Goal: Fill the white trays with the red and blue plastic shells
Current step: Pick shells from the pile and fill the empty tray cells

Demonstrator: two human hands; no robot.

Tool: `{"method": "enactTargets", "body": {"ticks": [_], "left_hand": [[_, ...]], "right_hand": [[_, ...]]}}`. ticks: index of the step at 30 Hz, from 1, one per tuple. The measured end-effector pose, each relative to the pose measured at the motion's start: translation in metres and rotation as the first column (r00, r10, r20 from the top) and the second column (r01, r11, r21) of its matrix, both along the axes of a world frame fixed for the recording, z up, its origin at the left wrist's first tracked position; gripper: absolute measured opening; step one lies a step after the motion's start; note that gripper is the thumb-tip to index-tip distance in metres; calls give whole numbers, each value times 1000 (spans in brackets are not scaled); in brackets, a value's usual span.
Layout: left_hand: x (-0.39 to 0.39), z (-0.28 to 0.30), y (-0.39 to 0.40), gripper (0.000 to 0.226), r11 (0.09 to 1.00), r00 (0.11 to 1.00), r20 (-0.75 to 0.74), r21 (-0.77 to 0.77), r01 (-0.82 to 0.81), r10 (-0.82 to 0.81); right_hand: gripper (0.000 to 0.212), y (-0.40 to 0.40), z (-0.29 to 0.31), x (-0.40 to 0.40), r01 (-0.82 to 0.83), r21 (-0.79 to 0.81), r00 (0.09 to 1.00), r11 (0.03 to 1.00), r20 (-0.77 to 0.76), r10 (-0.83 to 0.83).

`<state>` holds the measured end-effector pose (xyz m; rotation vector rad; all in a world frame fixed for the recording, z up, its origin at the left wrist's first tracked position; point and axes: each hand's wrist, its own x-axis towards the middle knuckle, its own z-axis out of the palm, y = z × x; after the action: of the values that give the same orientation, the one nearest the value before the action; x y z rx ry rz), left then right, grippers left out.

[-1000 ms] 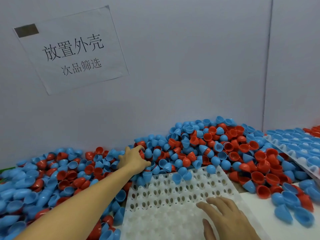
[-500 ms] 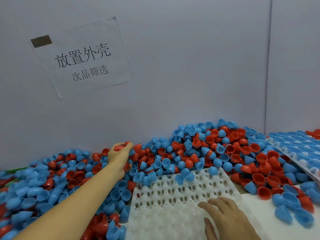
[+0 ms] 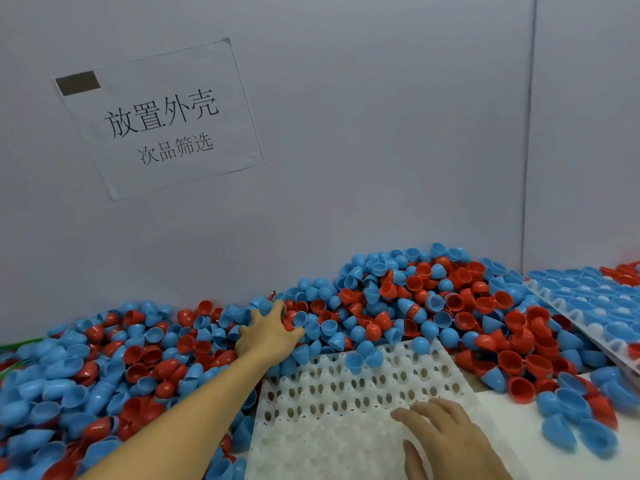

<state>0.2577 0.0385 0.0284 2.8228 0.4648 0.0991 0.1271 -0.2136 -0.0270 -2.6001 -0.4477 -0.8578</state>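
Observation:
A deep pile of red and blue plastic shells (image 3: 398, 306) lies along the back wall and spills round a white tray (image 3: 346, 410) full of empty holes. A few blue shells (image 3: 353, 362) sit on the tray's far edge. My left hand (image 3: 270, 334) reaches over the pile just beyond the tray's far left corner, fingers spread and resting among the shells; I cannot see any shell gripped. My right hand (image 3: 446, 438) lies flat on the tray's near right part, fingers straight.
A second white tray (image 3: 588, 306) filled with blue shells leans at the right edge. Loose shells (image 3: 571, 420) lie on the white table to the right. A paper sign (image 3: 162, 123) hangs on the grey wall behind the pile.
My left hand has moved back to the right and nearer the tray's far left corner, lower into the shells. My right hand stays on the tray.

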Motion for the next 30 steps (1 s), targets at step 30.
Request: {"method": "enactTargets", "body": {"ticks": [30], "left_hand": [[-184,-5,-22,32,-442,912,84,-854,273,401]], "right_hand": [[38,-4,21,-15,8,-102,996,995,87,0]]}}
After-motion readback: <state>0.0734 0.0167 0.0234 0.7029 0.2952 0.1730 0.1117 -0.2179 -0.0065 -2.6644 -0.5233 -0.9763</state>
